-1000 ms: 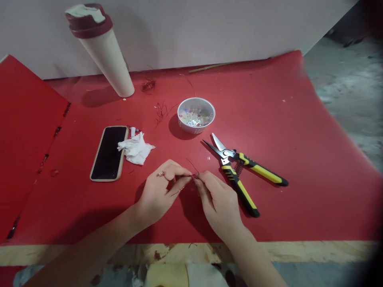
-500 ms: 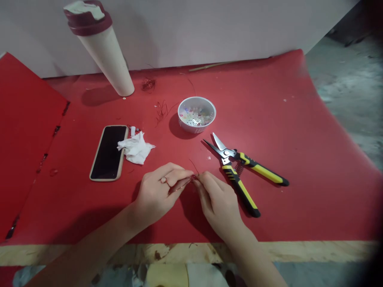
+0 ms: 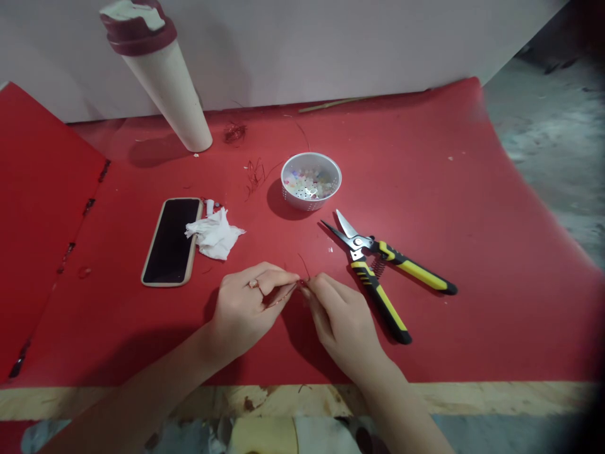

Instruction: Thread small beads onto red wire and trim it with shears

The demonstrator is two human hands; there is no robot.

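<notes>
My left hand [image 3: 248,306], with a ring [image 3: 254,285] on one finger, is closed in a pinch on a thin reddish wire. Fingertip to fingertip with it, my right hand [image 3: 343,318] pinches the same work from the other side. A small dark red bead-like piece [image 3: 301,283] shows between the fingertips. From there a loose end of the thin wire [image 3: 304,265] sticks up and away. Another stretch of wire runs under the left fingers; the rest is hidden. To the right of my right hand lie pruning shears [image 3: 378,271] with yellow-black handles, blades apart.
A small perforated bowl [image 3: 289,197] of beads stands beyond my hands. At left lie a phone [image 3: 170,243] and a crumpled tissue [image 3: 217,234]. A tall cup [image 3: 172,94] stands behind, near tangles of wire [image 3: 255,173] on the red table cover [image 3: 472,208].
Both hands have shifted very slightly left, and the fingertips have parted a little, showing the red piece more. The loose wire end has tilted slightly. Everything else stays put.
</notes>
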